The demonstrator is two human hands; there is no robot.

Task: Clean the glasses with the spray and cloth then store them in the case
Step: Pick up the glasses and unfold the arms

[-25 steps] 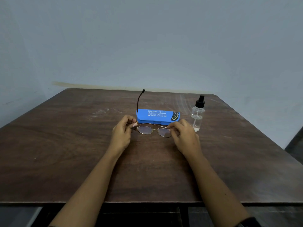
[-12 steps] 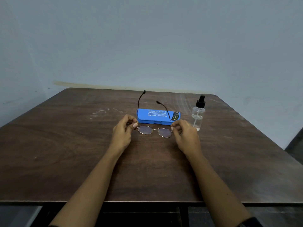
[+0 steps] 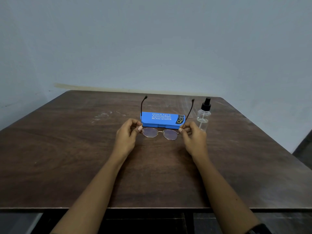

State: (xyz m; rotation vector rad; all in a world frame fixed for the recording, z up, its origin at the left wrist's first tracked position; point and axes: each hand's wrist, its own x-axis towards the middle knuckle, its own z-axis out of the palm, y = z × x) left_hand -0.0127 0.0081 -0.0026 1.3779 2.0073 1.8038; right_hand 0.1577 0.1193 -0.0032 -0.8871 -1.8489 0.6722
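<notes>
The glasses [image 3: 160, 133] are held just above the table [image 3: 67, 149], about midway between its left and right edges and nearer the far edge. The left hand [image 3: 128, 137] pinches the frame's left end, fingers closed on it; the right hand [image 3: 194, 137] pinches the right end the same way. Both temples are unfolded and stand up, pointing away from the person. Just behind the lenses lies the closed blue case [image 3: 163, 119]. The spray [image 3: 204, 114] stands upright beside the case's right end.
</notes>
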